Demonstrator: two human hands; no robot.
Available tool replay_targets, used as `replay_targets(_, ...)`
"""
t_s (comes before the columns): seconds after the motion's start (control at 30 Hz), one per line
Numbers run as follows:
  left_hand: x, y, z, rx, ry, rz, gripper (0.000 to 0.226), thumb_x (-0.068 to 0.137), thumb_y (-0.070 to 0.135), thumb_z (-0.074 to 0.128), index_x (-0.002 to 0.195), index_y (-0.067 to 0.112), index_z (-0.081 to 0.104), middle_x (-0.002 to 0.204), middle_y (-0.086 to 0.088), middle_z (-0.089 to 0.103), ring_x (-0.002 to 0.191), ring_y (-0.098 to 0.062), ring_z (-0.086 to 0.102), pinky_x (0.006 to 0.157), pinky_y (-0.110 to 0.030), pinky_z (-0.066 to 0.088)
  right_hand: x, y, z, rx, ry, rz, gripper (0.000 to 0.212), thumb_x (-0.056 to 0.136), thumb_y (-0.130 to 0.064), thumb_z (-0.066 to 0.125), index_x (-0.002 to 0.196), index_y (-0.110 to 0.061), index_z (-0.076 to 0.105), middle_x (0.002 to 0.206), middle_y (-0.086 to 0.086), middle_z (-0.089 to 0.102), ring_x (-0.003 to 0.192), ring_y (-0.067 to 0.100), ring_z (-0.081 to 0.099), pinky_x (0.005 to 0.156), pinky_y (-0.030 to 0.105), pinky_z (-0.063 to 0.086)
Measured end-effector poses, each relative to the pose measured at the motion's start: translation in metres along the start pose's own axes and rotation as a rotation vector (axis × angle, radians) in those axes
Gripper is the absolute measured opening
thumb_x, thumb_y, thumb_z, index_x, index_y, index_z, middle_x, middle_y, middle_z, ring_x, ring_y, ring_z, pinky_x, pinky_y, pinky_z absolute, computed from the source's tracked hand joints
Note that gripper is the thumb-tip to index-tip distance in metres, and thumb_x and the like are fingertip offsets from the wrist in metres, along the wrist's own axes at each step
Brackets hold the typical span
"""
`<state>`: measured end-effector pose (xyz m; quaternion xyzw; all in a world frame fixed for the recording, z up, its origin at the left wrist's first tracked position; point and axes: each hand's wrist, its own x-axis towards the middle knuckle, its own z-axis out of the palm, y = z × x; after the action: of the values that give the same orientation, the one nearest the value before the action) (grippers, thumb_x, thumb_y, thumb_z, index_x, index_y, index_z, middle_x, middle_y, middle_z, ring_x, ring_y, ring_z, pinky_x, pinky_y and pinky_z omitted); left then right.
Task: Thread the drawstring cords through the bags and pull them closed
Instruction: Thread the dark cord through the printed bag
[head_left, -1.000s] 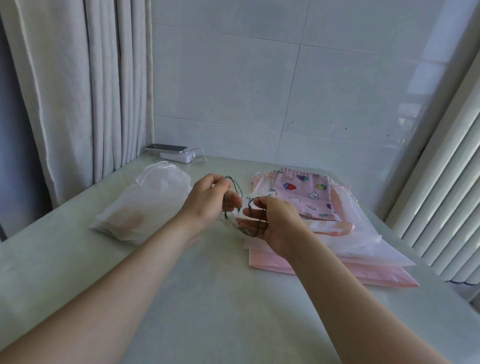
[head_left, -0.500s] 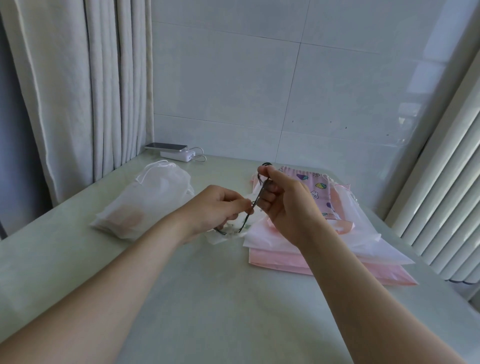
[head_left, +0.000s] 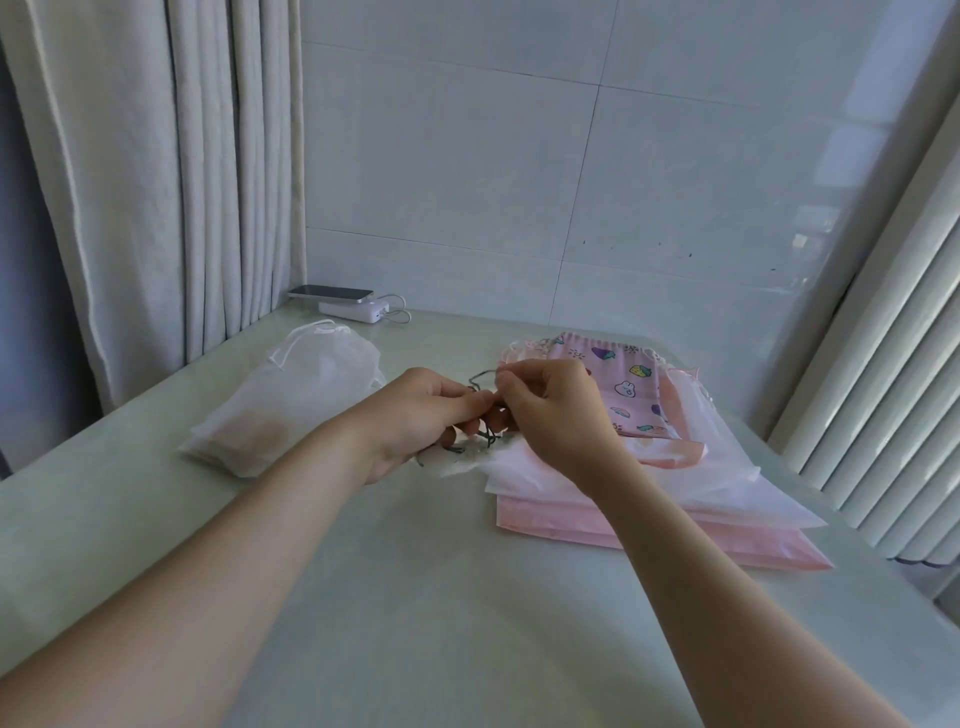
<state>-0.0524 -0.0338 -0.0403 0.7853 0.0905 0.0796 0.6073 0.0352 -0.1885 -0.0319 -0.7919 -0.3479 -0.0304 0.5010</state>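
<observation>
The dark cord (head_left: 481, 375) is thin, limp and almost weightless. It will flop and kink rather than push, so it is best taken close to its free end, with the bag's hem steadied right beside it. The cord sits between the two hands just above the surface (head_left: 415, 597), over the small white bag (head_left: 467, 466) at the near-left corner of the pink stack (head_left: 571, 525). The left hand (head_left: 415, 415) and right hand (head_left: 550, 410) meet fingertip to fingertip, each grip pinching the cord. The cord has no single axis: it loops up behind the fingers and trails down in tangles. The flimsy bag lies flat, its crumpled mouth probably facing left.
</observation>
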Motion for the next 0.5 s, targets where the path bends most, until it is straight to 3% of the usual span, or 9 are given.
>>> replay_targets(0.1, 0.001, -0.002, -0.001, -0.094, 0.0, -0.083, 0.03, 0.102, 0.033, 0.067, 0.087, 0.01, 0.079, 0.071, 0.001, 0.057, 0.052, -0.012, 0.037, 0.059, -0.027, 0.037, -0.004, -0.004, 0.002, -0.095, -0.031, -0.02, 0.027, 0.09, -0.012, 0.059, 0.112, -0.016, 0.074, 0.076, -0.003, 0.076, 0.071, 0.013, 0.071, 0.063, 0.029, 0.056)
replay_targets(0.23, 0.001, 0.0, -0.001, -0.1, 0.007, -0.108, 0.031, 0.097, 0.039, 0.072, 0.098, 0.009, 0.075, 0.073, -0.001, 0.05, 0.052, -0.014, 0.033, 0.06, -0.03, 0.036, -0.008, -0.007, 0.008, -0.212, -0.096, -0.131, 0.03, 0.086, -0.019, 0.064, 0.115, -0.025, 0.069, 0.085, -0.009, 0.072, 0.078, 0.001, 0.06, 0.066, 0.01, 0.04)
replay_targets(0.37, 0.0, 0.003, -0.004, -0.107, 0.045, -0.093, 0.032, 0.098, 0.036, 0.071, 0.099, 0.006, 0.081, 0.085, -0.007, 0.053, 0.052, -0.013, 0.036, 0.056, -0.028, 0.033, -0.011, -0.008, 0.009, -0.277, 0.019, -0.307, 0.021, 0.085, -0.022, 0.069, 0.105, -0.022, 0.071, 0.087, -0.01, 0.066, 0.085, 0.001, 0.06, 0.073, 0.008, 0.036)
replay_targets(0.5, -0.001, 0.006, -0.008, -0.116, 0.002, -0.122, 0.028, 0.097, 0.037, 0.072, 0.086, 0.015, 0.083, 0.072, 0.003, 0.06, 0.054, -0.012, 0.036, 0.055, -0.026, 0.031, -0.011, -0.006, 0.007, -0.235, -0.018, -0.38, 0.024, 0.082, -0.025, 0.082, 0.103, -0.018, 0.071, 0.084, -0.01, 0.07, 0.083, 0.003, 0.065, 0.074, 0.008, 0.043)
